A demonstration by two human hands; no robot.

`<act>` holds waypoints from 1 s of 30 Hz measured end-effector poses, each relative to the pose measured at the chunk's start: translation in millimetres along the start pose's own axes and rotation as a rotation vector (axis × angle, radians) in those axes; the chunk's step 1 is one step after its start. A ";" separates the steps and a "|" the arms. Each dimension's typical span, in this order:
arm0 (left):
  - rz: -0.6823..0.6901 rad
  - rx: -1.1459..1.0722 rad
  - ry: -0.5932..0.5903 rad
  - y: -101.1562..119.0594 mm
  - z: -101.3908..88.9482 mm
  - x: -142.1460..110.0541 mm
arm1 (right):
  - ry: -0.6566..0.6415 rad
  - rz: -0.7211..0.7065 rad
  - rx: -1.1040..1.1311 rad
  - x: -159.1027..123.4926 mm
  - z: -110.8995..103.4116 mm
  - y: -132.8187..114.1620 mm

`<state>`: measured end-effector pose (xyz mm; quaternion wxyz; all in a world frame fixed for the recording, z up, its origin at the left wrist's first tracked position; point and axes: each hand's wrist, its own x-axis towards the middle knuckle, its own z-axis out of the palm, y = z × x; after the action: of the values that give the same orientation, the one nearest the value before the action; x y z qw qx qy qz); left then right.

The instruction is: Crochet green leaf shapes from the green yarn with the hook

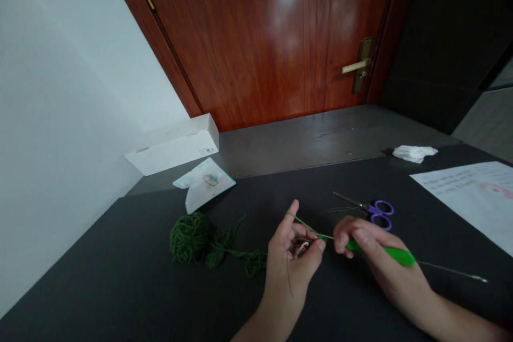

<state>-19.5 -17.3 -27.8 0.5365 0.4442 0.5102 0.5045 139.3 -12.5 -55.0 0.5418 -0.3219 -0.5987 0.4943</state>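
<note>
My right hand (377, 259) is closed around the green handle of a crochet hook (387, 250), fingers pressed together over it, and the hook's thin metal shaft reaches across to my left hand (288, 259). That hand pinches a strand of green yarn (306, 226) between thumb and fingers, with the yarn running up over my raised index finger. Something small and dark sits inside the left-hand grip, too shadowed to make out. The yarn trails from there to a loose green yarn ball (189, 238) lying on the dark tabletop (120, 283), left of my hands. Just beyond my right hand lie purple-handled scissors (380, 214), and a thin silvery wire (452, 270) stretches out to the right. Further left, a white cardboard box (174, 144) sits against the wall, shut as far as I can tell, so its contents stay hidden. In front of it lies a pale packet (204, 184) holding a small ring-shaped item behind its clear window. Over to the right are a printed sheet of paper (465, 197) and a crumpled white tissue (414, 153).
</note>
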 end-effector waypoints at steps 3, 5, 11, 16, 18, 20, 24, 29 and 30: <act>0.010 0.013 0.011 -3.8 2.4 -0.6 | -0.050 -0.074 -0.138 -6.9 3.6 -2.4; -0.007 -0.019 0.001 -5.6 3.0 -2.2 | -0.095 -0.249 -0.408 -11.3 5.6 -1.8; -0.261 -0.436 -0.174 -3.0 -2.5 -5.6 | -0.147 -0.717 -0.872 -13.5 0.3 2.0; -0.227 -0.337 -0.173 4.4 -4.8 -6.5 | -0.084 -0.299 -0.370 -10.3 -1.9 -6.1; -0.169 -0.227 -0.143 5.0 -3.8 -6.9 | -0.021 -0.183 -0.284 -9.5 1.4 -9.0; -0.120 -0.124 -0.125 3.1 -2.5 -7.1 | -0.020 -0.143 -0.305 -9.5 4.0 -9.5; -0.095 -0.034 -0.120 -3.6 -1.0 -6.7 | -0.104 -0.376 -0.693 -12.9 3.0 -2.5; -0.249 -0.291 -0.191 1.2 -0.8 -7.3 | -0.062 -0.484 -0.616 -17.3 -1.1 2.7; -0.276 -0.346 -0.211 3.4 -0.7 -7.5 | -0.033 -0.401 -0.461 -17.0 -0.2 1.9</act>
<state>-20.3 -24.5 -23.7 0.7187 0.3222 0.4132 0.4571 142.7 -27.5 -62.4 0.5313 -0.3039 -0.7555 0.2338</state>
